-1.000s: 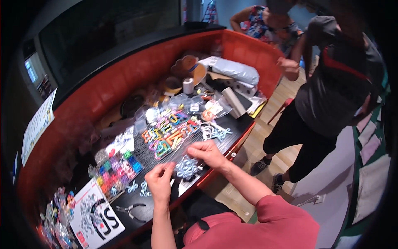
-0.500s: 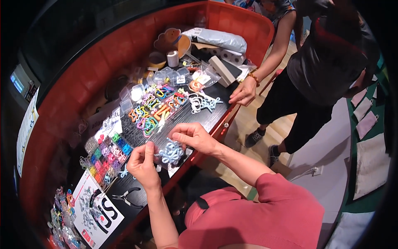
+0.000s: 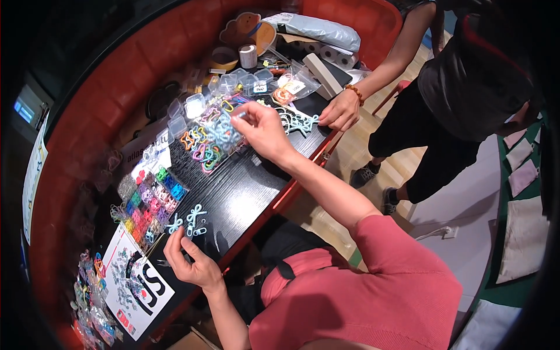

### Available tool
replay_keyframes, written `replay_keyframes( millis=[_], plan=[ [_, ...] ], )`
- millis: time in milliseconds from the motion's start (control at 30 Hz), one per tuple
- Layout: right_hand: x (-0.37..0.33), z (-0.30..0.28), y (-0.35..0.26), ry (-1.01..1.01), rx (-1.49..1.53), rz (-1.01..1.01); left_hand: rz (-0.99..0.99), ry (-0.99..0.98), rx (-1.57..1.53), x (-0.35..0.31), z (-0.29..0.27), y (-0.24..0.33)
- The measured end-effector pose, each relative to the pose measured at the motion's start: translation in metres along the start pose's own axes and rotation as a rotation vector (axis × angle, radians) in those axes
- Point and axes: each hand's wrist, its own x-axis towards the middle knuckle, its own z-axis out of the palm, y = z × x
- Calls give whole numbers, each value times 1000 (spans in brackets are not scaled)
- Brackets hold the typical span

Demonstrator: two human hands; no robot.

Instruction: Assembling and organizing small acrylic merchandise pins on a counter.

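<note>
right hand (image 3: pixel 262 129) pinches a small piece over the coloured clips (image 3: pixel 207 140); left hand (image 3: pixel 189 262), loosely curled and empty, sits nearest the pale blue clips (image 3: pixel 192 219).

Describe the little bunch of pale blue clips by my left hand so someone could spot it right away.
Start at the black table ringed by the red wall. Near its front edge, just above the left hand, lie the pale blue clips. They sit loose on bare black wood, all one light colour, unlike the sorted colourful tray beside them.
</note>
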Motion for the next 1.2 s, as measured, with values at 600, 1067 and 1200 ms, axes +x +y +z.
replay_keyframes(
  millis=[600, 1067, 1200],
  plan=[
    [-86, -8, -6, 5, -23, -189, 46, 36, -50, -10, 6, -3],
    [-75, -11, -5, 133, 285, 128, 15, 49, -28, -18, -25, -12],
    [-92, 21, -12, -267, 30, 62, -26, -131, 238, 1, -32, -8]
  ],
)
